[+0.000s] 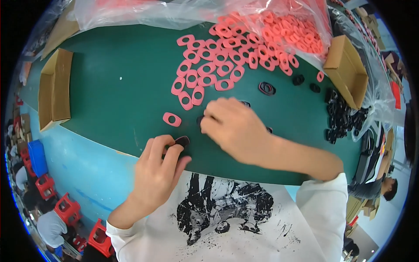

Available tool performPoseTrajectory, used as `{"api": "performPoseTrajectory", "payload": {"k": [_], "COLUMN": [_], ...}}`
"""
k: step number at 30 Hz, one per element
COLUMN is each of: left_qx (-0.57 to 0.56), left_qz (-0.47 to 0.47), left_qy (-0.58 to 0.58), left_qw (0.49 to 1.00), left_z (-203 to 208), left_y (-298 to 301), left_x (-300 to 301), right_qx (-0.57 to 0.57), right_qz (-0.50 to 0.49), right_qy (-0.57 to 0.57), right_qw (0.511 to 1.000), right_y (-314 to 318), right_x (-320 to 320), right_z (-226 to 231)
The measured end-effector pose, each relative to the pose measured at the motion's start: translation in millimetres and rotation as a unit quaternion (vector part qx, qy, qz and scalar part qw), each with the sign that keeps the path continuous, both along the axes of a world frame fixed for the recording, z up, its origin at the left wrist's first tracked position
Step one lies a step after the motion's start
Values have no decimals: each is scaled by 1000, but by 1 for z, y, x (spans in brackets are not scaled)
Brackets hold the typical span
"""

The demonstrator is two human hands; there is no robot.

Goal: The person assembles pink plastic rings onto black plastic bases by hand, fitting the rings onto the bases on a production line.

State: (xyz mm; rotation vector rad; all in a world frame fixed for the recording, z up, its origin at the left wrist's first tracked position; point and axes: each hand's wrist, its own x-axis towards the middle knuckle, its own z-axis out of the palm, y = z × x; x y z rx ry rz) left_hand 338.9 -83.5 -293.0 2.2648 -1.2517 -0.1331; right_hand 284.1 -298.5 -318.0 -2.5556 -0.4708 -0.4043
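My left hand is at the table's near edge, its bent fingers closed on a small black oval part with a thin pink rim. Above and to the right, my right hand is curled in a pinch, with a small black piece showing at its fingertips. A single pink ring with an oval hole lies just beyond my left fingers. Other black parts are partly hidden behind my right hand and forearm. One more black oval part rests farther right.
Many pink rings spread over the green table, spilling from a clear plastic bag at the back. Open cardboard boxes stand left and right. Black parts are heaped at the right edge. People sit beyond the table.
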Motion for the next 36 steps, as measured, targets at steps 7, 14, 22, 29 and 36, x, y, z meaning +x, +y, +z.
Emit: {"api": "performPoseTrajectory", "payload": {"k": [7, 14, 22, 29, 36], "left_qx": [-21, -70, -103, -15, -26], "left_qz": [-35, -64, -191, -204, -156], "left_qy": [-22, -17, 29, -9, 28], "left_qw": [999, 995, 976, 979, 987], "left_z": [-15, -3, -1, -10, 16], "left_y": [-9, -14, -72, -82, -99], "left_x": [-3, -7, -27, -31, -17], "right_qx": [-47, 124, 57, 22, 44], "right_qz": [-2, -205, -233, -224, -164], "right_qy": [29, -4, -10, 38, 65], "right_qw": [998, 971, 971, 974, 983], "right_y": [1, -61, -89, -94, -109], "right_x": [-3, -67, -112, -110, -103], "right_z": [1, 47, -8, 7, 3]}}
